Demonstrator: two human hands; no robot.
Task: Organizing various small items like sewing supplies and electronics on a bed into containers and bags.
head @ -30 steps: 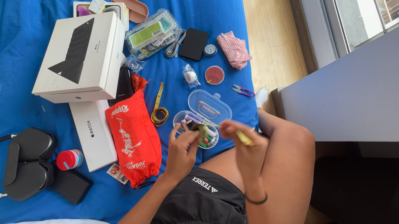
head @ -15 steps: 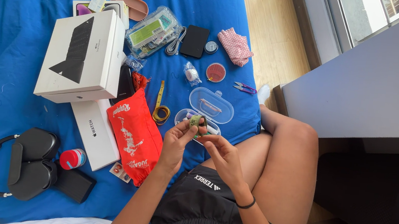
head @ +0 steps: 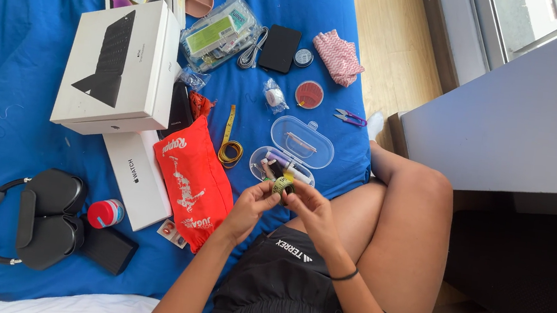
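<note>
Both hands meet over my lap on a small greenish-yellow rolled tape point(head: 282, 185). My left hand point(head: 252, 206) pinches it from the left, my right hand point(head: 314, 209) from the right. Just beyond them on the blue bedsheet point(head: 27, 30) lies an open clear plastic case point(head: 293, 152) with small sewing items in its lower half. A yellow measuring tape point(head: 229, 145) lies coiled to the left of the case.
A red drawstring bag point(head: 193, 182), two white boxes point(head: 120, 72), black headphones point(head: 23, 217), a clear kit case point(head: 219, 34), a black wallet point(head: 280, 48), a pink cloth point(head: 337, 57), small snips point(head: 349, 118) and a red round tin point(head: 309, 94) lie scattered. A grey desk point(head: 521, 114) stands right.
My right hand, which had been pulled out to the right with a yellow strip, has come back to the left hand. Both hands now close on the small roll together.
</note>
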